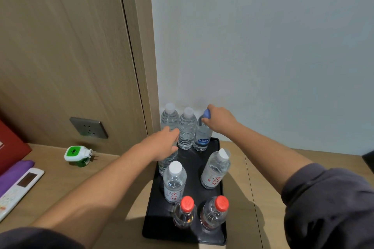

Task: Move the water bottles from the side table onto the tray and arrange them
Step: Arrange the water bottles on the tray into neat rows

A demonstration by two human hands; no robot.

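A black tray (189, 234) lies on the wooden side table and carries several clear water bottles. My right hand (219, 120) grips the blue cap of the blue-labelled bottle (202, 137) at the tray's far right corner. My left hand (165, 144) curls over the top of a clear bottle (167, 162) on the tray's left side, hiding its cap. Two white-capped bottles (187, 128) stand at the far end by the wall. Two red-lettered white-capped bottles (174, 182) stand mid-tray, and two red-capped bottles (214, 212) stand at the near end.
A green and white plug-in device (78, 154) lies on the table to the left, below a wall socket (89, 127). A white remote-like device (16, 190), a purple item and a red box sit at the far left. The white wall rises right behind the tray.
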